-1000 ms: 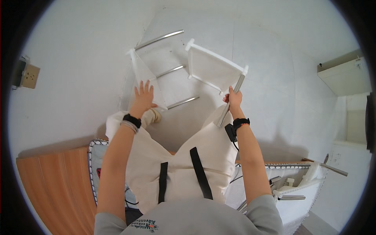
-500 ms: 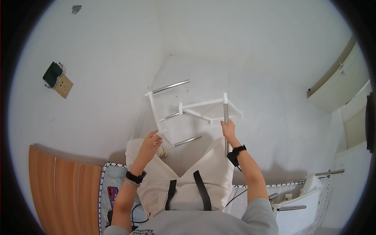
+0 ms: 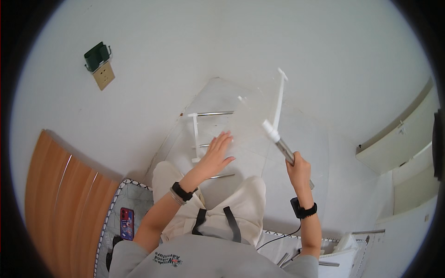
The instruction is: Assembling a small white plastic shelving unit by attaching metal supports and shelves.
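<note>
My right hand (image 3: pixel 299 170) is wrapped round a metal tube (image 3: pixel 287 152) with a white plastic end. The tube is joined to a white shelf piece (image 3: pixel 278 102), lifted and tilted; its pale face blends into the floor and wall. My left hand (image 3: pixel 217 152) is open and holds nothing, its fingers stretched toward the shelf piece but apart from it. On the floor beyond and partly behind my left hand stands a second white shelf piece (image 3: pixel 195 132) on its edge, with several metal tubes (image 3: pixel 215 113) sticking out to the right.
Left of me are a wooden slatted panel (image 3: pixel 60 194) and a phone (image 3: pixel 126 223) on a grey padded surface. More white parts and metal tubes (image 3: pixel 327 264) lie at lower right. Pale cabinets (image 3: pixel 398 134) line the right side. A wall socket (image 3: pixel 104 75) sits under a dark green holder (image 3: pixel 97 55).
My right hand has raised and tilted the tube with its shelf piece, moving right. My left hand has left the standing piece's edge, moving right and up with fingers spreading. The view has shifted.
</note>
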`<state>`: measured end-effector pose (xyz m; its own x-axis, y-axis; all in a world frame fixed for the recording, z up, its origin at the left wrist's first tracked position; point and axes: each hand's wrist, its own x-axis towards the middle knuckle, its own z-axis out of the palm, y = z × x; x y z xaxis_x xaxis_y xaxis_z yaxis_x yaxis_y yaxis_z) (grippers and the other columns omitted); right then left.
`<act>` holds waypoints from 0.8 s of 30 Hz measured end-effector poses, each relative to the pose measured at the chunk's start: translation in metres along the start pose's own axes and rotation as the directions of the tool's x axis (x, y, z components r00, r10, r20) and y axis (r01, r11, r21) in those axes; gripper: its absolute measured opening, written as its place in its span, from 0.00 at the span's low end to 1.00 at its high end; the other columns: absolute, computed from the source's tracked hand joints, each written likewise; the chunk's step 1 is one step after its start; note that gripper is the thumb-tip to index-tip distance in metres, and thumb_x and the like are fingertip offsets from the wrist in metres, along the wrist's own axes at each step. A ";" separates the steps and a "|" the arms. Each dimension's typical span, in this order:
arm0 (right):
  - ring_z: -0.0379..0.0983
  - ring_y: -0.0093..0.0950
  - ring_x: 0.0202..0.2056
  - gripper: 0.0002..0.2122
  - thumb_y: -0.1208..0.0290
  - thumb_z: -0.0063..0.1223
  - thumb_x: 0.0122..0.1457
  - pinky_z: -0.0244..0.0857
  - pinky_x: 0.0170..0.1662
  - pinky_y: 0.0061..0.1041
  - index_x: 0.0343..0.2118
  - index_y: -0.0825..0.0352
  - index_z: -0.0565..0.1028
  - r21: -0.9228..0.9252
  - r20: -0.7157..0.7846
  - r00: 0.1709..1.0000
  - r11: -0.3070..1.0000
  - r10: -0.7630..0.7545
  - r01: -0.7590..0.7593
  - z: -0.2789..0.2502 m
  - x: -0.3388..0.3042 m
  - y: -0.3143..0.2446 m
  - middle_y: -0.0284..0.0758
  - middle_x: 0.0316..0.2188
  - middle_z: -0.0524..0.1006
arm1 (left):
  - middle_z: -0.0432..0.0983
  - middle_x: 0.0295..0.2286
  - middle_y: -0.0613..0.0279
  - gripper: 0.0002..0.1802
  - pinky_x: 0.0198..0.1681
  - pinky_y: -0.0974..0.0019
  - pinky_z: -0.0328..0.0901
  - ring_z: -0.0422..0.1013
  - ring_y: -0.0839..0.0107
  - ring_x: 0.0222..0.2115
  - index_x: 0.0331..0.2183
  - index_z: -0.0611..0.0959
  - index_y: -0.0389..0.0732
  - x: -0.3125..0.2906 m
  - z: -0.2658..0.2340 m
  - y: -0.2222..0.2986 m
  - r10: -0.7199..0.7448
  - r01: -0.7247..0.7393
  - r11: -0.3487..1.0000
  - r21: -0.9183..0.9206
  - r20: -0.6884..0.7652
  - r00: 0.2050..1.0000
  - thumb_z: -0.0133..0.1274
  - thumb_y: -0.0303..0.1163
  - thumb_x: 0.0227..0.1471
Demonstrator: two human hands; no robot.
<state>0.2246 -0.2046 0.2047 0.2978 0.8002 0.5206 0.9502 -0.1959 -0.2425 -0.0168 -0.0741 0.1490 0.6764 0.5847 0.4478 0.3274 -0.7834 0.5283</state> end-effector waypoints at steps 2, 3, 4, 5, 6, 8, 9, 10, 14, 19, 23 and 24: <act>0.63 0.34 0.11 0.12 0.72 0.56 0.45 0.56 0.14 0.28 0.16 0.65 0.62 -0.039 -0.077 0.968 0.971 -0.239 0.237 -0.002 0.003 -0.014 0.36 0.09 0.66 | 0.49 0.53 0.48 0.33 0.57 0.57 0.44 0.46 0.53 0.55 0.52 0.55 0.33 -0.006 -0.001 -0.002 0.008 -0.010 0.998 0.064 0.032 0.999 0.48 0.31 0.47; 0.63 0.34 0.11 0.12 0.72 0.56 0.45 0.56 0.14 0.28 0.16 0.65 0.62 -0.030 -0.072 0.966 0.968 -0.250 0.249 0.001 0.006 -0.019 0.36 0.09 0.66 | 0.48 0.53 0.47 0.33 0.57 0.57 0.43 0.46 0.53 0.54 0.52 0.53 0.32 -0.014 -0.001 -0.002 -0.034 0.034 0.999 -0.010 0.030 0.999 0.48 0.32 0.47; 0.62 0.31 0.10 0.13 0.72 0.56 0.45 0.55 0.13 0.26 0.15 0.65 0.62 -0.067 -0.107 0.935 0.941 -0.338 0.332 0.004 0.009 -0.022 0.34 0.09 0.65 | 0.47 0.53 0.47 0.34 0.57 0.56 0.42 0.46 0.53 0.54 0.52 0.52 0.31 -0.020 0.000 -0.002 -0.069 0.071 0.994 -0.085 0.030 0.997 0.47 0.32 0.48; 0.60 0.29 0.09 0.13 0.72 0.57 0.44 0.54 0.13 0.24 0.14 0.64 0.62 -0.107 -0.139 0.896 0.906 -0.422 0.410 0.007 0.013 -0.026 0.32 0.08 0.63 | 0.47 0.53 0.47 0.34 0.57 0.56 0.42 0.46 0.53 0.54 0.52 0.52 0.31 -0.024 -0.002 -0.005 -0.076 0.078 0.994 -0.082 0.025 0.997 0.47 0.32 0.48; 0.60 0.29 0.09 0.13 0.72 0.57 0.44 0.54 0.13 0.24 0.14 0.64 0.62 -0.102 -0.140 0.893 0.903 -0.427 0.416 0.009 0.018 -0.032 0.32 0.08 0.63 | 0.47 0.53 0.45 0.35 0.57 0.56 0.42 0.46 0.52 0.54 0.52 0.51 0.30 -0.028 -0.005 -0.010 -0.098 0.099 0.993 -0.059 0.030 0.995 0.48 0.33 0.47; 0.60 0.27 0.09 0.14 0.71 0.57 0.45 0.53 0.12 0.23 0.13 0.63 0.61 -0.090 -0.147 0.849 0.861 -0.508 0.500 0.015 0.028 -0.044 0.31 0.08 0.63 | 0.47 0.53 0.44 0.37 0.57 0.55 0.41 0.47 0.52 0.54 0.52 0.50 0.29 -0.039 -0.008 -0.017 -0.133 0.134 0.990 -0.034 0.034 0.991 0.48 0.34 0.47; 0.60 0.27 0.09 0.14 0.71 0.57 0.45 0.53 0.12 0.23 0.13 0.63 0.61 -0.083 -0.146 0.847 0.859 -0.511 0.504 0.018 0.031 -0.048 0.31 0.08 0.63 | 0.46 0.54 0.47 0.38 0.57 0.54 0.42 0.46 0.54 0.54 0.53 0.50 0.30 -0.043 -0.008 -0.022 -0.145 0.145 0.989 -0.017 0.020 0.989 0.49 0.35 0.47; 0.60 0.27 0.09 0.14 0.72 0.56 0.45 0.53 0.12 0.23 0.13 0.63 0.61 -0.070 -0.141 0.835 0.846 -0.533 0.528 0.022 0.036 -0.052 0.30 0.08 0.63 | 0.45 0.54 0.50 0.39 0.56 0.53 0.43 0.46 0.57 0.55 0.53 0.49 0.32 -0.045 -0.009 -0.026 -0.155 0.155 0.988 0.001 0.005 0.988 0.49 0.36 0.47; 0.60 0.25 0.09 0.14 0.72 0.56 0.45 0.52 0.11 0.22 0.14 0.63 0.60 -0.023 -0.129 0.788 0.796 -0.602 0.605 0.033 0.047 -0.072 0.29 0.08 0.62 | 0.46 0.54 0.48 0.40 0.56 0.52 0.42 0.47 0.56 0.54 0.53 0.50 0.31 -0.062 -0.014 -0.040 -0.228 0.228 0.974 0.007 -0.001 0.974 0.50 0.38 0.46; 0.61 0.22 0.10 0.12 0.72 0.52 0.47 0.55 0.12 0.20 0.15 0.62 0.61 -0.041 -0.037 0.756 0.757 -0.653 0.652 0.060 0.045 -0.088 0.27 0.08 0.61 | 0.53 0.51 0.44 0.42 0.55 0.51 0.43 0.53 0.52 0.51 0.52 0.51 0.30 -0.090 0.002 -0.064 -0.317 0.317 0.948 -0.001 -0.035 0.948 0.53 0.40 0.43; 0.63 0.21 0.12 0.08 0.74 0.50 0.43 0.57 0.14 0.20 0.17 0.62 0.62 -0.060 0.057 0.696 0.694 -0.716 0.718 0.075 0.031 -0.095 0.26 0.09 0.61 | 0.54 0.50 0.44 0.42 0.54 0.52 0.46 0.54 0.51 0.49 0.51 0.53 0.29 -0.099 0.005 -0.068 -0.393 0.393 0.919 0.002 0.066 0.917 0.55 0.39 0.41; 0.63 0.21 0.12 0.08 0.74 0.50 0.43 0.57 0.14 0.20 0.17 0.62 0.62 -0.051 0.063 0.696 0.695 -0.715 0.718 0.076 0.030 -0.095 0.26 0.09 0.61 | 0.54 0.50 0.44 0.41 0.53 0.54 0.48 0.55 0.50 0.49 0.51 0.54 0.29 -0.098 0.003 -0.070 -0.467 0.479 0.877 -0.044 0.156 0.870 0.55 0.38 0.40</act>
<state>0.1361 -0.1190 0.1811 -0.4777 0.7331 0.4841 0.8784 0.4092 0.2470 -0.1042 -0.0775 0.0663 0.5387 0.8420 0.0302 0.5821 -0.3978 0.7092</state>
